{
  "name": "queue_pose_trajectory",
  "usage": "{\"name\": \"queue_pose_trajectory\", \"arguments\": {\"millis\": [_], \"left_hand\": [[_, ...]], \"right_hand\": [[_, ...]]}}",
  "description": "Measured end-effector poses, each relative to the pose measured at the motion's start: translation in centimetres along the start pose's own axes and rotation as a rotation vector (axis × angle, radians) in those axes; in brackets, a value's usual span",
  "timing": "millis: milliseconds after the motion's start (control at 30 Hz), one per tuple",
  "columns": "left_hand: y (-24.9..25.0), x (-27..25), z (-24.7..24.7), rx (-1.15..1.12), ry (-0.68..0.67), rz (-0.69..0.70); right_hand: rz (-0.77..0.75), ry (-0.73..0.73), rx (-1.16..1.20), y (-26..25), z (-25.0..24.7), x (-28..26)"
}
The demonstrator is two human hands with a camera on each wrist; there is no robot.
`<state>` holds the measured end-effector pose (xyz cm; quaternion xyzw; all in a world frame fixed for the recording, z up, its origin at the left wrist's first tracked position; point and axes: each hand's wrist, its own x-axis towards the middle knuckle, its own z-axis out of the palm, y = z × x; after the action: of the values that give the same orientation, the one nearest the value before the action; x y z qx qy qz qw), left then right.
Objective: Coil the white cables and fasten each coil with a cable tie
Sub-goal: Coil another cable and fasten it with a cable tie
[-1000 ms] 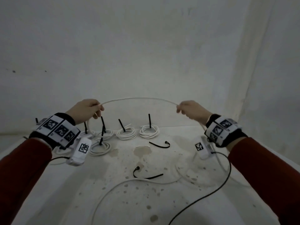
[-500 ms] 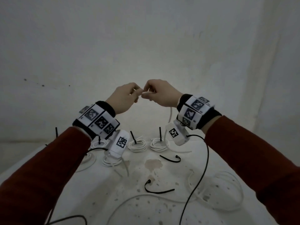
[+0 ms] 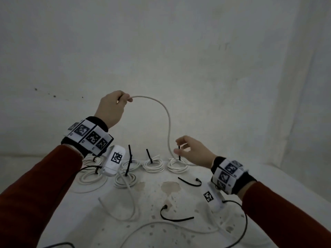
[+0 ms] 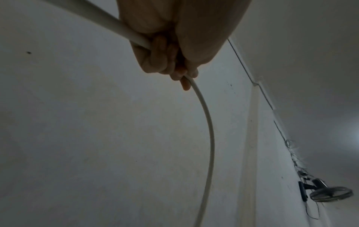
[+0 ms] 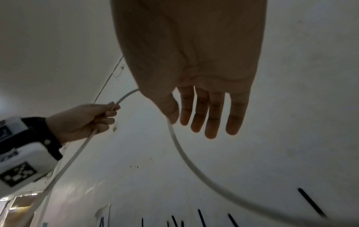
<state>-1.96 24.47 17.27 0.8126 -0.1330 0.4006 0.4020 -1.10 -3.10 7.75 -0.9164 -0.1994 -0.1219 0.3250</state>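
Note:
My left hand (image 3: 123, 101) is raised above the table and grips a white cable (image 3: 167, 115) in its curled fingers. The left wrist view shows the cable (image 4: 207, 130) running through that fist (image 4: 170, 61). From there the cable arcs right and drops past my right hand (image 3: 186, 149), which hangs lower with straight, relaxed fingers. In the right wrist view the thumb of my right hand (image 5: 204, 116) lies against the cable (image 5: 186, 156), with nothing pinched. Several tied white coils (image 3: 176, 167) with upright black ties stand in a row behind.
Two loose black cable ties (image 3: 189, 182) (image 3: 176, 216) lie on the stained white table (image 3: 179, 199). Loose white cable (image 3: 129, 199) trails over the table's front. A black wrist-camera lead (image 3: 246, 222) loops at the right. A white wall stands close behind.
The hands were apart with the cable stretched between them, then met high up. Now my right hand has let go and dropped to the lower right, while my left still holds the cable up.

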Motion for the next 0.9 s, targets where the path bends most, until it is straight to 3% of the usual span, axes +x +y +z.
{"name": "queue_pose_trajectory", "arguments": {"millis": [100, 300, 500, 567, 667, 800, 900], "left_hand": [[0.8, 0.0, 0.4, -0.076, -0.076, -0.004], [3.0, 0.1, 0.7, -0.136, -0.12, 0.027], [2.4, 0.5, -0.4, -0.227, -0.016, 0.001], [1.6, 0.8, -1.1, -0.16, 0.05, 0.019], [-0.3, 1.5, -2.3, 0.106, 0.159, 0.111], [-3.9, 2.6, -3.9, 0.416, 0.203, 0.127], [-6.2, 2.8, -4.3, 0.508, 0.198, 0.053]], "right_hand": [[0.014, -0.031, 0.059, -0.7, 1.1, -0.1], [0.042, 0.154, 0.261, -3.8, 3.8, 3.0], [0.039, 0.008, 0.077, -1.3, 9.2, 2.9], [0.023, -0.033, 0.023, 0.3, 10.1, 1.8], [0.087, -0.103, 0.152, 2.6, 9.6, -0.4], [-0.065, -0.012, -0.257, 5.0, 6.1, -3.1], [-0.219, 0.075, -0.339, 5.6, 2.8, -4.7]]}}
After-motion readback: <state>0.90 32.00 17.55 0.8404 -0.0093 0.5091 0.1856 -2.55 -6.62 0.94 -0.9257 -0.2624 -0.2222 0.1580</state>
